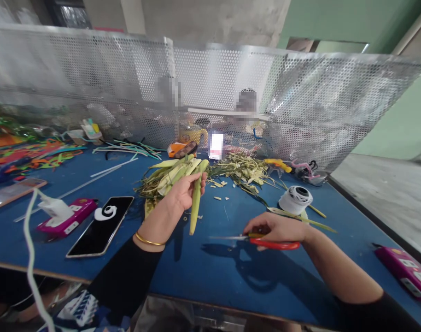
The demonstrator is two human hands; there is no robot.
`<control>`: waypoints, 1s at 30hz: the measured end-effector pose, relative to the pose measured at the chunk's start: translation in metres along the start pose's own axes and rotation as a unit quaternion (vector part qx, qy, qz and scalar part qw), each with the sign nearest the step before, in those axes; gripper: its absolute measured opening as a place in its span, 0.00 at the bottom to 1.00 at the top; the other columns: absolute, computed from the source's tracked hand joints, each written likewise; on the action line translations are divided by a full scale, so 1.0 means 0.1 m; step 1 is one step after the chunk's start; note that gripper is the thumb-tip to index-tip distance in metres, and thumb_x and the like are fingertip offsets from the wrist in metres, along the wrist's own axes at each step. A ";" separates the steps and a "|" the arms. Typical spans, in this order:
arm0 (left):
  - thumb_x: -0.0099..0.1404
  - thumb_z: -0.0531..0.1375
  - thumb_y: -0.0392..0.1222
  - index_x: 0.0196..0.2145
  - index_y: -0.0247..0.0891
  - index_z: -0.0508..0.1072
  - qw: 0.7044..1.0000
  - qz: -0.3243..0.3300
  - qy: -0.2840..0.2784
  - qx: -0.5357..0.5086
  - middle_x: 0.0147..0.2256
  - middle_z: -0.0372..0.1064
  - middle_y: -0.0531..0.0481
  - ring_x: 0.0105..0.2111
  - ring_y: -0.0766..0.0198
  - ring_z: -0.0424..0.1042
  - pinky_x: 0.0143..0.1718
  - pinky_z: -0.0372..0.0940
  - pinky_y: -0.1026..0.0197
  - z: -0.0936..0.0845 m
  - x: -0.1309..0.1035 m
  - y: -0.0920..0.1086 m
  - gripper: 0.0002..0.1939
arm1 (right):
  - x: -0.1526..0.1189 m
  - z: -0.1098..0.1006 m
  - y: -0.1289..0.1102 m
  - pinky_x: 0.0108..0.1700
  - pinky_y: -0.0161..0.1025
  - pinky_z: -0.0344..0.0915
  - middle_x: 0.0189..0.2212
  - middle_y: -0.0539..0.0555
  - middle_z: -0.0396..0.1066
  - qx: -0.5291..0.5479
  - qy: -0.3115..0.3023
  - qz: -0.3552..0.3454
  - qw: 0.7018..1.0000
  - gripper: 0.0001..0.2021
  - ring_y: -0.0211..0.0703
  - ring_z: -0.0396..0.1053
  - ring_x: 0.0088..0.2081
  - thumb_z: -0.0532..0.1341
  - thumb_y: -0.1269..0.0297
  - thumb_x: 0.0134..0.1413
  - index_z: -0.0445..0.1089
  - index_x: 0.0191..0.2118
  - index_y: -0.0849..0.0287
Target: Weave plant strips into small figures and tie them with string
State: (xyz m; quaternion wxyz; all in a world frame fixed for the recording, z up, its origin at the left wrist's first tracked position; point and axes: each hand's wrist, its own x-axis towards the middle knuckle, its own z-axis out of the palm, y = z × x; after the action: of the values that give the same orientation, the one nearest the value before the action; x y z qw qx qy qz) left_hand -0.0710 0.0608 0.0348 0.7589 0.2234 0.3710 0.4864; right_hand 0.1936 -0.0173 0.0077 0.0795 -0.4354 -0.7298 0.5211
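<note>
My left hand [186, 191] is closed around a long, tapered yellow-green leaf [195, 207], which hangs tip down above the table. Behind that hand lies a pile of similar pale leaves [165, 177], some flat and some shredded into thin stalks. My right hand [272, 228] grips a pair of scissors [274, 243] with red handles, low over the blue tabletop. Their blades point left, toward the leaf but apart from it; whether the blades are parted I cannot make out. Just beyond my right wrist, a narrow leaf strip [300, 218] lies beside a white thread spool [295, 199].
A black phone [100, 227] and a magenta power strip [72, 216] with a white cable lie at left. Trimmed scraps [247, 170], a yellow glue gun [278, 163] and coloured strips [34, 157] line the back. A perforated metal screen [220, 78] stands behind; another magenta strip [406, 272] is at right.
</note>
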 end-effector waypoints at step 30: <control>0.64 0.57 0.31 0.33 0.35 0.72 1.000 -0.002 0.009 -0.021 0.24 0.67 0.51 0.20 0.72 0.66 0.20 0.62 0.70 0.01 -0.03 0.08 0.05 | 0.23 -0.27 0.14 0.32 0.38 0.62 0.30 0.55 0.76 -0.156 0.295 0.116 0.935 0.19 0.46 0.70 0.31 0.59 0.55 0.51 0.75 0.44 0.61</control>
State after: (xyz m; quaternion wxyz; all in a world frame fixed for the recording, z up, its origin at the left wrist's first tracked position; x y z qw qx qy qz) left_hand -0.0755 0.0614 0.0426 0.7609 0.2023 0.3678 0.4947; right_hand 0.2030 0.0193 0.0004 0.1616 -0.6581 -0.6900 0.2543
